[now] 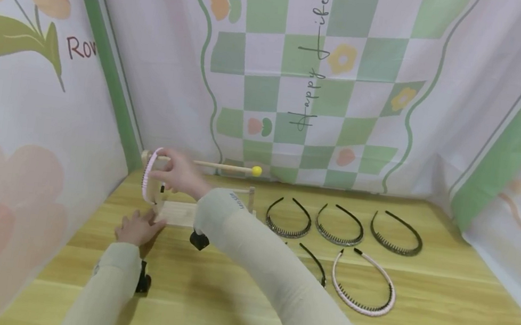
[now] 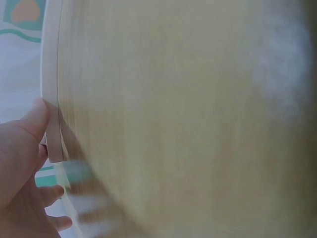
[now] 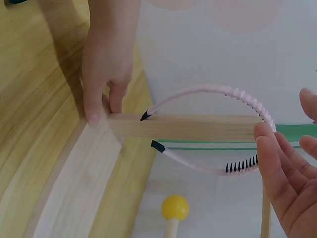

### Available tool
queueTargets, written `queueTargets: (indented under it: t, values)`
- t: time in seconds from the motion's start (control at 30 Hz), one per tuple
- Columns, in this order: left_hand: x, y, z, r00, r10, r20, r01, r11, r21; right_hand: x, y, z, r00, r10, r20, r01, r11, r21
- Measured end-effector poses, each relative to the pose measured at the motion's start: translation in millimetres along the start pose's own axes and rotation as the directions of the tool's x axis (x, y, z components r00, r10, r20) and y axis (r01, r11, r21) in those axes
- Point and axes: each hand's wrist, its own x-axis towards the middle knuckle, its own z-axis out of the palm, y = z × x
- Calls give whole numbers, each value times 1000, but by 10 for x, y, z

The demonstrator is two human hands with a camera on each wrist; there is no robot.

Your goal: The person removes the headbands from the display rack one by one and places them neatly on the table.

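A pink headband [image 1: 145, 179] with black comb teeth is in my right hand [image 1: 182, 173], which grips the top of its curve. The band stands upright, its black tips [image 3: 157, 146] pointing down, beside the left upright of a wooden rack [image 1: 178, 214]. Whether it touches the rod is hidden by the fingers. My left hand [image 1: 136, 229] holds the left end of the rack's base. The left wrist view shows the thumb [image 2: 35, 119] on the edge of that wood, with other fingers spread below. A yellow ball [image 1: 257, 171] caps the rod's right end.
Several dark headbands [image 1: 338, 241] with teeth lie on the wooden table [image 1: 455, 313], right of the rack. Another pink headband [image 1: 371, 312] lies in the nearer row. My right forearm partly covers a dark one [image 1: 317, 260]. A patterned curtain [image 1: 263, 50] hangs behind.
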Motion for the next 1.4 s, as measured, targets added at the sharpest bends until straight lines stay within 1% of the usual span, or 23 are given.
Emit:
queueTargets:
  t: [0.2, 0.53, 0.67, 0.73, 0.9, 1.0, 1.2, 1.3, 1.4]
  values:
    - [16, -11, 13, 1000, -7, -5, 7, 1000, 3, 40, -5, 50, 1000, 18, 0, -18, 1000, 15]
    - [-1, 28, 14, 1000, -4, -22, 4, 1000, 22, 98, 13, 136, 999, 33, -2, -33, 999, -30]
    - [-6, 35, -3, 1000, -8, -17, 8, 1000, 15, 111, 10, 154, 999, 51, -9, -51, 998, -19]
    - [-5, 33, -10, 1000, -10, -14, 10, 1000, 13, 112, 4, 160, 997, 71, -3, -71, 997, 7]
    - [6, 8, -2, 1000, -20, -3, 20, 1000, 16, 105, -7, 185, 992, 118, 49, -123, 985, 123]
    - [23, -14, 11, 1000, -23, -2, 23, 1000, 20, 112, 6, 207, 991, 119, 56, -126, 978, 164]
    - [62, -51, 37, 1000, -19, 0, 19, 1000, 20, 141, 61, 240, 995, 93, 38, -98, 978, 182]
    - [63, -53, 38, 1000, -20, 0, 20, 1000, 8, 165, 97, 247, 994, 106, 22, -108, 969, 224]
    - [66, -54, 39, 1000, -19, -3, 19, 1000, -17, 182, 128, 260, 991, 133, -27, -120, 952, 281]
